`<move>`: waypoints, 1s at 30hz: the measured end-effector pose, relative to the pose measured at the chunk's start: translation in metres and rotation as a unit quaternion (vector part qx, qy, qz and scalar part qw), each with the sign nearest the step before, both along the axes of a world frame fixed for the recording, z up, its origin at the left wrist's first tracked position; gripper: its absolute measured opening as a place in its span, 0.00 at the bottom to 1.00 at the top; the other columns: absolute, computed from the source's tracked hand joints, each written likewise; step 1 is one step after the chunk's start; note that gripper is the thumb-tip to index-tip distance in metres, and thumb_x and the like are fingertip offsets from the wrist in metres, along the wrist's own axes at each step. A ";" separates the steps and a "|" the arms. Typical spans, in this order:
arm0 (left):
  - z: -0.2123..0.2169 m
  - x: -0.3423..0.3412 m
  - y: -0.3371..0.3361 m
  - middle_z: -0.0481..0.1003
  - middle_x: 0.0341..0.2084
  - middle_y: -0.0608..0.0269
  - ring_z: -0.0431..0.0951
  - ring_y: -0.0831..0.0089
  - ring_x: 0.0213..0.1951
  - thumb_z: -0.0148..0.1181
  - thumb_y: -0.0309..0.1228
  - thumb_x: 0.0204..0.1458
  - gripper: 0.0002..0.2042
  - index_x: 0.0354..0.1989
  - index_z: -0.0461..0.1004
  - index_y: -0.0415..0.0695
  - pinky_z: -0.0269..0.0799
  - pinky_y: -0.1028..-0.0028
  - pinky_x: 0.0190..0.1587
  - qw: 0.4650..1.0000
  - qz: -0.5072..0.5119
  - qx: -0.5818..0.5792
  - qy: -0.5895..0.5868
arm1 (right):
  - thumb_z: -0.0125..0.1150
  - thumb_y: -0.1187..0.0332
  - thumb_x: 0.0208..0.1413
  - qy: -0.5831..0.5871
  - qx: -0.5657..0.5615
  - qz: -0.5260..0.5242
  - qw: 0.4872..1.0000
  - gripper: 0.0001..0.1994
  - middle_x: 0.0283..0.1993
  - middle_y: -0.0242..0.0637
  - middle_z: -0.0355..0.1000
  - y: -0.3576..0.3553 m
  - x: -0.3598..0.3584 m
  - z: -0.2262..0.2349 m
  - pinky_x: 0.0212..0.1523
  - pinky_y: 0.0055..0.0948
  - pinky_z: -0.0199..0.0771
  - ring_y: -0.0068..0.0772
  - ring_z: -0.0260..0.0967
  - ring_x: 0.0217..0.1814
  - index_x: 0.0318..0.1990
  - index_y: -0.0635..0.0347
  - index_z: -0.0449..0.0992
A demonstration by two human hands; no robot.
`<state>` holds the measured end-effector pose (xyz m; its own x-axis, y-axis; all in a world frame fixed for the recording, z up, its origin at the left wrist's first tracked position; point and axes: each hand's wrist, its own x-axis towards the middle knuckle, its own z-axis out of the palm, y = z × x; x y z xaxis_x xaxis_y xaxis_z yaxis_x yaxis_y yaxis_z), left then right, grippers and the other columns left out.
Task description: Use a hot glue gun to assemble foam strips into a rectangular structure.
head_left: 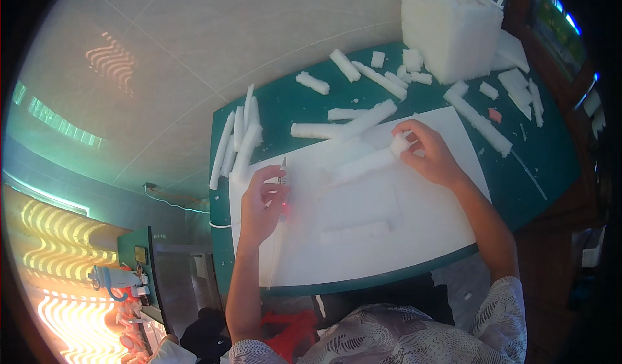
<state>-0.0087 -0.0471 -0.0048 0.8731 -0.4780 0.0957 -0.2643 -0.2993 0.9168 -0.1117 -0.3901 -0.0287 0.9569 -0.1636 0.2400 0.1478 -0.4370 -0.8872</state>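
My left hand is closed around a slim pen-like tool held upright, with a small red glow beside it. My right hand pinches a small white foam piece above the far right part of a large white board. Just left of that piece, a white foam strip lies slantwise on the board. Closer to me, a shorter foam strip rests on it too. White on white makes their outlines faint.
Foam strips stand bunched at the green table's left edge. More foam offcuts lie along the far side. A big white foam block stands far right. A white cord crosses the left edge.
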 end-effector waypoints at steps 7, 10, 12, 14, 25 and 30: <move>-0.001 0.000 0.001 0.75 0.48 0.58 0.79 0.73 0.41 0.52 0.16 0.56 0.18 0.56 0.68 0.39 0.78 0.76 0.37 1.000 -0.017 -0.002 0.007 | 0.56 0.76 0.48 -0.011 0.107 -0.042 0.993 0.19 0.48 0.35 0.71 -0.018 0.004 -0.004 0.43 0.25 0.72 0.28 0.70 0.45 0.50 0.59 0.71; -0.002 0.002 0.001 0.75 0.47 0.58 0.79 0.73 0.41 0.52 0.16 0.56 0.17 0.55 0.68 0.38 0.78 0.76 0.35 1.000 -0.017 0.004 0.006 | 0.54 0.76 0.47 -0.024 0.162 -0.059 0.985 0.19 0.49 0.35 0.70 -0.022 0.004 -0.002 0.45 0.24 0.71 0.26 0.69 0.45 0.51 0.60 0.71; -0.001 0.001 0.000 0.75 0.47 0.58 0.79 0.73 0.41 0.52 0.16 0.55 0.16 0.53 0.69 0.38 0.78 0.76 0.35 1.000 -0.012 0.000 0.014 | 0.54 0.76 0.47 -0.027 0.178 -0.061 0.982 0.20 0.50 0.36 0.69 -0.023 0.005 -0.001 0.45 0.24 0.70 0.25 0.69 0.45 0.51 0.60 0.71; -0.002 0.001 0.001 0.75 0.46 0.58 0.79 0.73 0.40 0.53 0.15 0.55 0.16 0.52 0.70 0.38 0.77 0.76 0.35 1.000 -0.006 -0.004 0.022 | 0.54 0.77 0.48 -0.029 0.196 -0.062 0.978 0.20 0.50 0.36 0.69 -0.023 0.006 -0.001 0.46 0.24 0.70 0.25 0.69 0.45 0.51 0.60 0.70; -0.003 -0.003 -0.022 0.75 0.39 0.54 0.77 0.61 0.34 0.60 0.18 0.50 0.10 0.42 0.77 0.36 0.73 0.68 0.38 0.967 -0.029 0.208 -0.147 | 0.55 0.74 0.50 -0.032 0.267 -0.094 0.959 0.20 0.52 0.37 0.69 -0.028 0.004 0.003 0.46 0.25 0.70 0.26 0.68 0.49 0.53 0.59 0.70; -0.012 0.003 -0.025 0.75 0.39 0.54 0.75 0.55 0.40 0.61 0.19 0.49 0.11 0.43 0.77 0.37 0.71 0.64 0.45 0.961 -0.040 0.205 -0.183 | 0.53 0.74 0.52 -0.039 0.318 -0.095 0.943 0.20 0.52 0.36 0.69 -0.027 0.002 0.012 0.47 0.25 0.69 0.26 0.67 0.50 0.54 0.58 0.70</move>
